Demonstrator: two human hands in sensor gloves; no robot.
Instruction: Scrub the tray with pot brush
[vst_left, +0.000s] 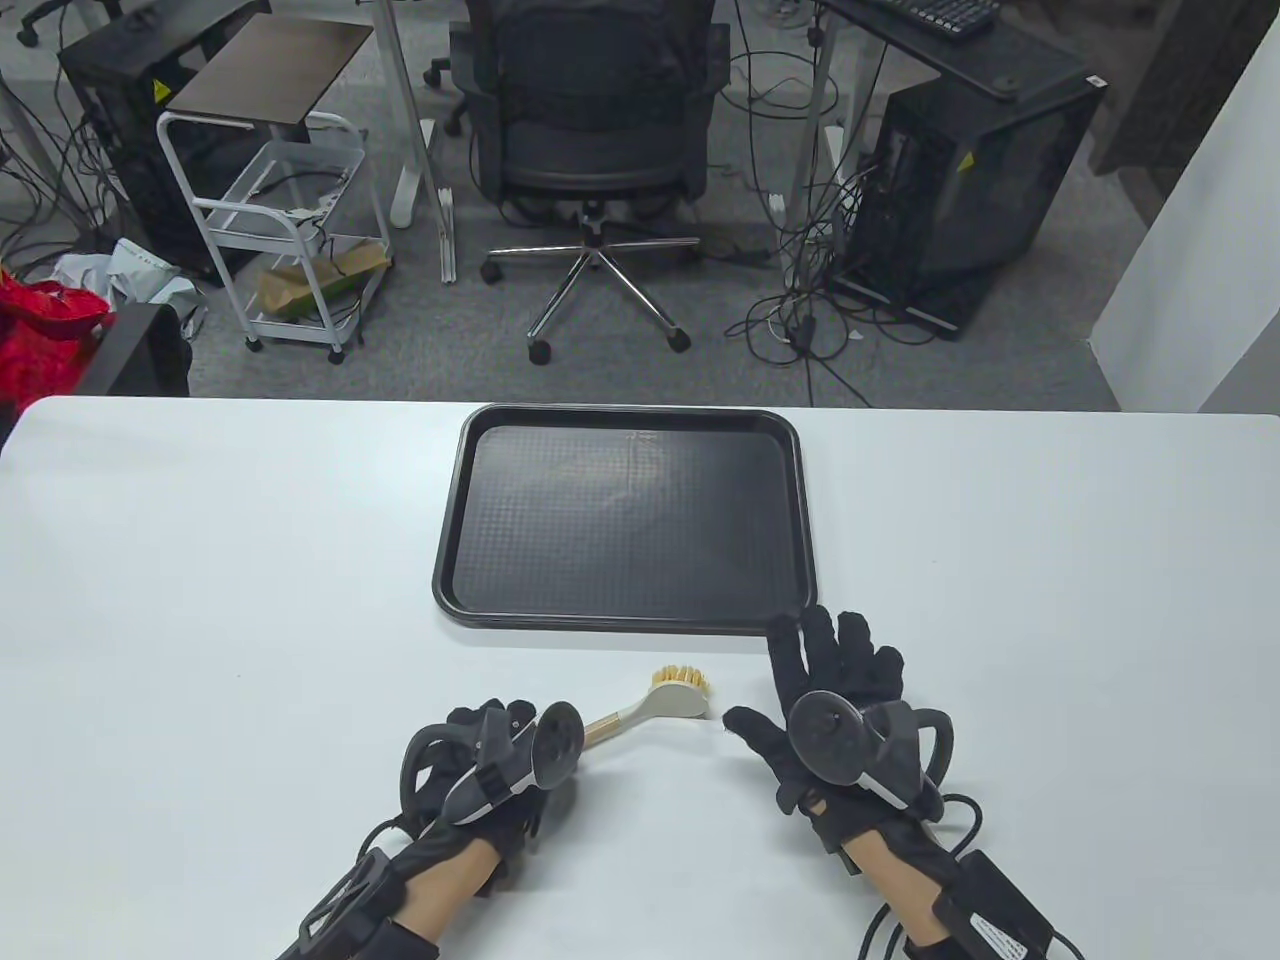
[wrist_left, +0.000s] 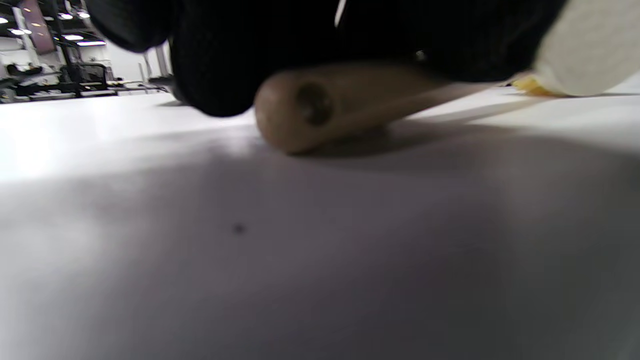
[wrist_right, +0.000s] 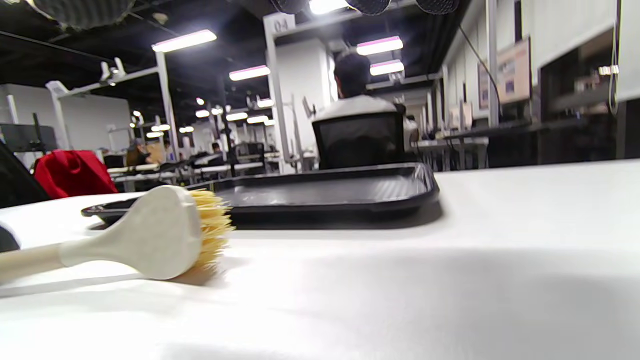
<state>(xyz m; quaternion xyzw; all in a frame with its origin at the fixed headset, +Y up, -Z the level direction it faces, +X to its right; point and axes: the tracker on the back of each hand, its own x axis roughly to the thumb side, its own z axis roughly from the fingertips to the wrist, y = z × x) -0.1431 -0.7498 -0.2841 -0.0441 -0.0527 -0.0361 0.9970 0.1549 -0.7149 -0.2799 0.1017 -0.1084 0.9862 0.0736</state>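
A black tray (vst_left: 620, 520) lies flat at the table's middle; it also shows in the right wrist view (wrist_right: 330, 200). The pot brush (vst_left: 675, 697), with a white head, yellow bristles and a wooden handle, lies on the table just in front of the tray, also in the right wrist view (wrist_right: 160, 235). My left hand (vst_left: 500, 735) curls over the handle's end (wrist_left: 310, 105), which rests on the table. My right hand (vst_left: 770, 680) is open with fingers spread, empty, right of the brush head by the tray's near right corner.
The white table (vst_left: 200, 550) stretches wide on both sides of the tray. Beyond its far edge stand an office chair (vst_left: 590, 130), a white cart (vst_left: 290, 230), computer towers and a red bag (vst_left: 40, 330).
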